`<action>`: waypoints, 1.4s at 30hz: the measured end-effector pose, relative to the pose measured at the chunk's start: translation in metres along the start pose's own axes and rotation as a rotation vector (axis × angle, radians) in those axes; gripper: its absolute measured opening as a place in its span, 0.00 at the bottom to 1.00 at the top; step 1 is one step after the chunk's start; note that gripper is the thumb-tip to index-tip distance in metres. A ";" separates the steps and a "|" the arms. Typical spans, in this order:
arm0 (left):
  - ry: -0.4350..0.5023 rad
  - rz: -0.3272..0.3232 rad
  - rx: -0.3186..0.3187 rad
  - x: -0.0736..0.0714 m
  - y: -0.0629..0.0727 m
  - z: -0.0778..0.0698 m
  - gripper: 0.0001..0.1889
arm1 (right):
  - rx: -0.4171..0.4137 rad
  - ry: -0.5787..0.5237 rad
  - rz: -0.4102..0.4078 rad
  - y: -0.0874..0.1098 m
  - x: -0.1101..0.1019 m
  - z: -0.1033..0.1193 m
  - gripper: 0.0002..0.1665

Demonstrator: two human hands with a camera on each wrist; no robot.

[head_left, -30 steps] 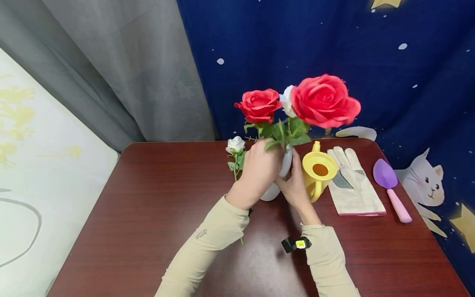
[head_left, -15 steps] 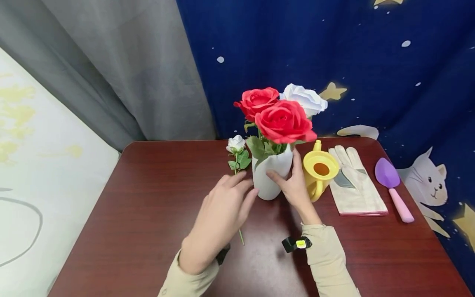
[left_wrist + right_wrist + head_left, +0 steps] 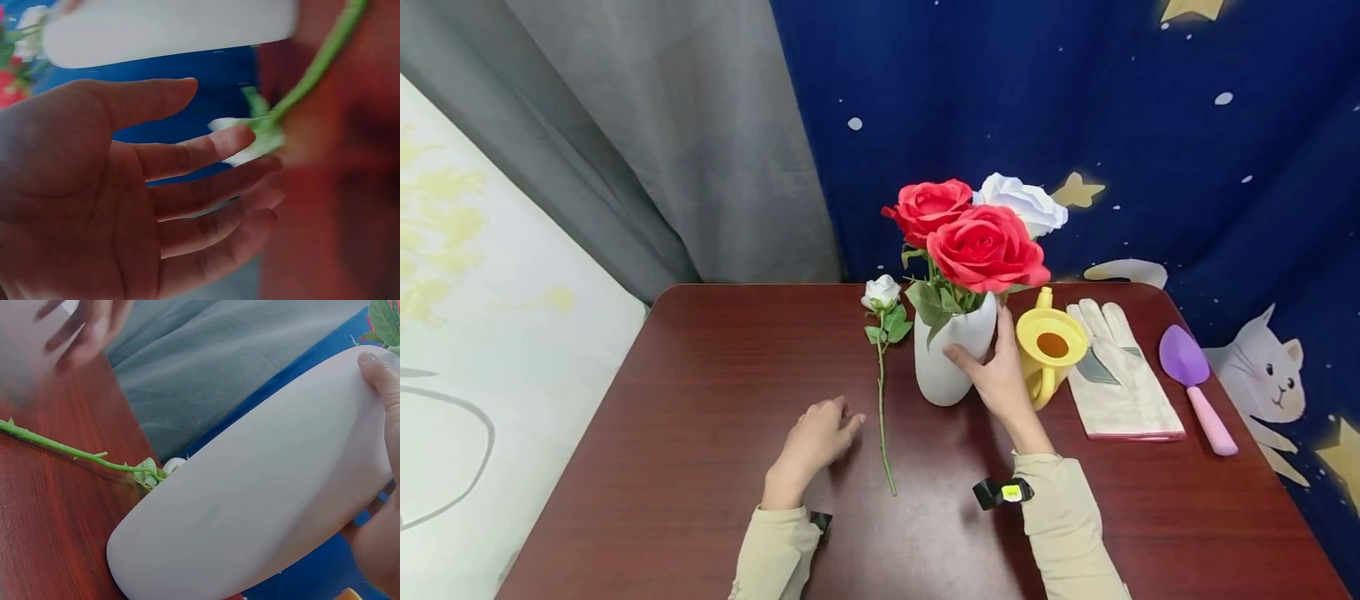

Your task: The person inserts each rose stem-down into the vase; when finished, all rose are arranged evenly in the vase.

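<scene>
A white vase (image 3: pixel 943 367) stands upright, holding two red roses (image 3: pixel 988 248) and a white rose (image 3: pixel 1024 205). My right hand (image 3: pixel 1002 383) grips its right side; the thumb (image 3: pixel 382 375) lies along the wall and the other fingers are mostly hidden behind. A single white rose (image 3: pixel 881 293) with a long green stem lies on the table left of the vase. Just left of that stem, my left hand (image 3: pixel 815 437) hovers with nothing in it. The left wrist view shows its fingers (image 3: pixel 194 156) loosely extended and the thumb apart.
Close to my right hand stands a yellow watering can (image 3: pixel 1030 375). Beyond it lie a pair of cream gloves (image 3: pixel 1127 387) and a purple trowel (image 3: pixel 1183 357) with a pink handle, near the right edge of the brown table (image 3: pixel 700 433). Curtains (image 3: pixel 910 100) hang behind.
My left hand has let go of a red rose at the vase mouth and drawn back down and left. That rose has dropped lower, over the vase. My right hand keeps its hold.
</scene>
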State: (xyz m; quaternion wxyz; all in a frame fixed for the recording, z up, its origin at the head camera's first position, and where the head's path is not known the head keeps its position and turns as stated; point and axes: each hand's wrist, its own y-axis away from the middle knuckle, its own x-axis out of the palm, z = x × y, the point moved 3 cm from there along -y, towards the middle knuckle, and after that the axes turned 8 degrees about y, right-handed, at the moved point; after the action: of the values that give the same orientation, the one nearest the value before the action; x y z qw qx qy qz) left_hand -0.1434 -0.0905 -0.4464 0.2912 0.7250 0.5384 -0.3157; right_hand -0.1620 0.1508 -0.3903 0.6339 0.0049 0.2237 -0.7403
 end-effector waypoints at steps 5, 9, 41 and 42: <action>-0.030 -0.036 -0.096 0.029 -0.021 0.007 0.16 | -0.018 0.015 -0.010 0.000 -0.002 0.002 0.51; -0.074 -0.109 -0.171 0.045 -0.036 0.002 0.26 | -0.023 0.044 -0.019 0.001 -0.002 0.005 0.51; 0.148 0.001 -0.161 0.048 -0.085 0.023 0.12 | -0.005 0.007 0.003 0.001 0.000 0.001 0.49; 0.185 0.004 -0.166 0.049 -0.085 0.025 0.12 | -0.002 0.007 0.002 0.001 0.000 0.000 0.49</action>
State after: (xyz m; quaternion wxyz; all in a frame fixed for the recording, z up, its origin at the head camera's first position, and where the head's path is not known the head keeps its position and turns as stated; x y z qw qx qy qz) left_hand -0.2186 -0.0591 -0.5071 0.2999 0.7254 0.5860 -0.2011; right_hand -0.1610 0.1503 -0.3903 0.6340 0.0070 0.2266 -0.7394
